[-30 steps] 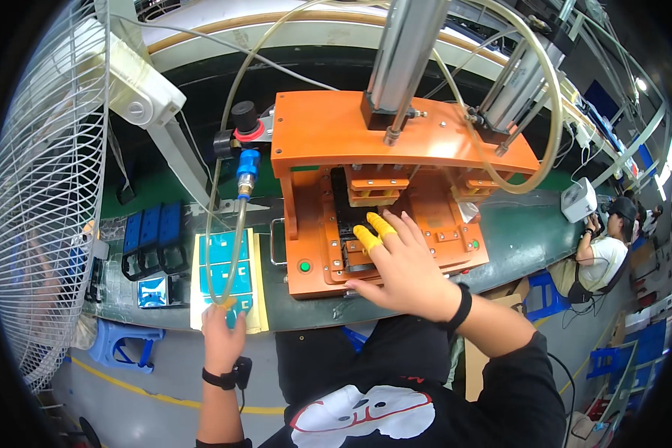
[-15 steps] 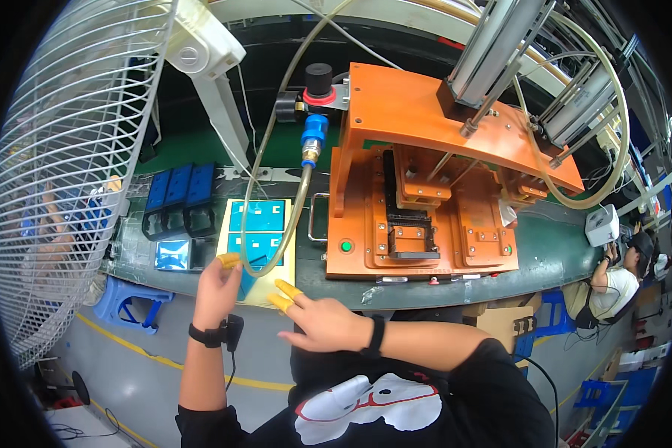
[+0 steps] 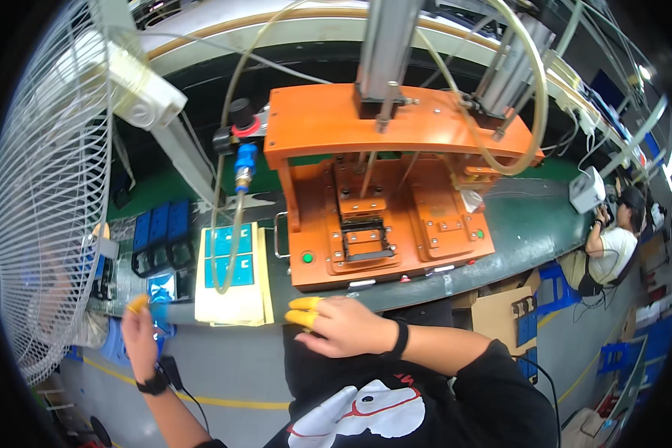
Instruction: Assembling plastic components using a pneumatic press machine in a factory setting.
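Observation:
My left hand, a yellow finger cot on its fingertip, is raised at the table's front edge. Its fingers pinch a thin blue film piece, smeared by motion. Near it on the table lies a shiny blue-silver rectangular part. My right hand, with yellow finger cots, hovers in front of the table, fingers stretched loosely and nothing visible in them. Between the hands, a pale yellow paper stack carries two teal film sheets with small white cutouts. A clear air hose hangs across the sheets.
An orange pneumatic press stands right of the paper, a black frame in its fixture. Several blue-black frames lie at the table's left. A wire fan guard rises beside them. Another person sits at far right.
My left hand has moved left from the paper stack, taking the blue film piece with it. My right hand has drawn slightly away from the paper. The head view has shifted.

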The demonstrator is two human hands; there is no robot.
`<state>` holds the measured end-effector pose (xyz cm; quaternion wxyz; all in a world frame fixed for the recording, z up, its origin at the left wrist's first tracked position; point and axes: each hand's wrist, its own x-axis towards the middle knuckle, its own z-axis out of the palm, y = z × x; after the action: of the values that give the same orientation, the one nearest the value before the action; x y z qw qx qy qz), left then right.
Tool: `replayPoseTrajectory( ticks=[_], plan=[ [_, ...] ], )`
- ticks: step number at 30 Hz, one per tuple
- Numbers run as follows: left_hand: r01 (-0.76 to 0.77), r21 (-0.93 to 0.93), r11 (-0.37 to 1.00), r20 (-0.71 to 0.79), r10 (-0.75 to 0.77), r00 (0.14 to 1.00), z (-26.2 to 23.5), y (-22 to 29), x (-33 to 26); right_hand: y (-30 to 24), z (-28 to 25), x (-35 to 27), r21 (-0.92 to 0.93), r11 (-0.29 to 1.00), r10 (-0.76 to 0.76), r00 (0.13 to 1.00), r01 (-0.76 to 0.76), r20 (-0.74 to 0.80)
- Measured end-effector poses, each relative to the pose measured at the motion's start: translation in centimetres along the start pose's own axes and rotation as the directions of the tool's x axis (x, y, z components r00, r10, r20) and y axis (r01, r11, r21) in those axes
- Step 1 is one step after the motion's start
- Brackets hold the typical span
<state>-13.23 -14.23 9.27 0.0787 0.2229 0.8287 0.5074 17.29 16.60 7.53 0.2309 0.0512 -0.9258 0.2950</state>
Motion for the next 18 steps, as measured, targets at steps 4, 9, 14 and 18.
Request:
replayPoseTrajectory(
  ticks=[4,9,14,18],
  plan=[
    [0.103,-0.156,0.982,0.470,-0.018,0.882,7.7,4.4,-5.1,0.8,-7.0,-1.9,-0.204,0.978,-0.018,0.952,-0.046,-0.304],
    [0.083,-0.294,0.952,0.693,0.153,0.704,16.7,7.2,-7.9,3.4,-10.6,-2.8,-0.399,0.889,0.068,0.927,-0.224,-0.369],
    [0.013,-0.284,0.959,0.775,0.222,0.592,20.9,11.6,-8.0,5.0,-12.0,-2.0,-0.489,0.866,-0.004,0.977,-0.103,-0.211],
    [-0.202,-0.229,0.952,0.779,0.303,0.548,23.0,15.2,-7.0,6.4,-12.7,-2.0,-0.502,0.865,-0.063,0.993,0.005,-0.099]
  ],
)
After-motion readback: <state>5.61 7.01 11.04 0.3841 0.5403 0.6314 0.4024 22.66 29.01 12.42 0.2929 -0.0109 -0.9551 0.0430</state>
